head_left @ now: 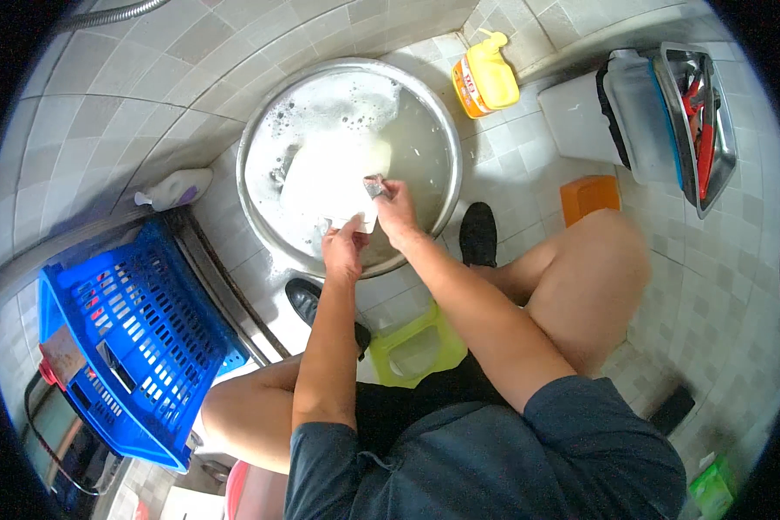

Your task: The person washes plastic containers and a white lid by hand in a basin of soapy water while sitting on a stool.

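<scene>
A wide metal basin [456,160] of cloudy, sudsy water stands on the floor before me. Over its near side, my left hand [343,251] is closed, pinching the edge of a white, thin-looking thing [367,224] whose kind I cannot make out. Just right of it, my right hand [395,212] is closed around a small grey, crumpled-looking piece [374,185] that sticks out past the thumb. Behind both hands, a large pale shape [325,178] in the water is washed out by glare, so its outline is unclear.
A yellow jug [487,80] stands beyond the basin at right, a white bottle [178,189] at left. A blue slotted crate [139,334] leans at left. Tubs with a metal tray [726,165] and an orange block [589,198] lie right. A green stool [407,347] is under me.
</scene>
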The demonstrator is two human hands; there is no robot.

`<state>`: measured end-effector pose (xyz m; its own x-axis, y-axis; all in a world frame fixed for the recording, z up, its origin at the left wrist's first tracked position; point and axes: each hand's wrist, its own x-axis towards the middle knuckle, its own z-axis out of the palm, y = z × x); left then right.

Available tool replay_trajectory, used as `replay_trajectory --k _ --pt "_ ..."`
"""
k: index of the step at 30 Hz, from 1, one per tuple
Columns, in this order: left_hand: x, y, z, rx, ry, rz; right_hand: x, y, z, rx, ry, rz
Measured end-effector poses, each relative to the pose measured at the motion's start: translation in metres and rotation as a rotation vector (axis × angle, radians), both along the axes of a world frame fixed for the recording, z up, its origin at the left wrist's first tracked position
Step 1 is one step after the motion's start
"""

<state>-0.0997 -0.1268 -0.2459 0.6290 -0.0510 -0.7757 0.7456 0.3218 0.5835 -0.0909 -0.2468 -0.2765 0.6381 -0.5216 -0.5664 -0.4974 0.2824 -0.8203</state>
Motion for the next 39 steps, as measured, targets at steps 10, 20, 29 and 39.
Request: replay_trajectory --k 10,20,29,39 --pt "-0.005 -0.004 -0.006 -0.126 -0.052 0.248 -0.022 0.026 0.041 -0.361 0.251 0.338" --pt "-0.008 -0.009 0.012 -0.121 -0.045 -0.011 0.006 -0.038 -0.013 0.028 0.227 0.096" --pt "-0.001 0.035 0.024 -0.224 0.0 -0.338 0.042 -0.086 -0.005 0.286 0.234 -0.086" --pt "0.023 0.024 0.017 -0.14 -0.103 0.305 0.026 -0.07 0.038 0.598 0.166 -0.011"
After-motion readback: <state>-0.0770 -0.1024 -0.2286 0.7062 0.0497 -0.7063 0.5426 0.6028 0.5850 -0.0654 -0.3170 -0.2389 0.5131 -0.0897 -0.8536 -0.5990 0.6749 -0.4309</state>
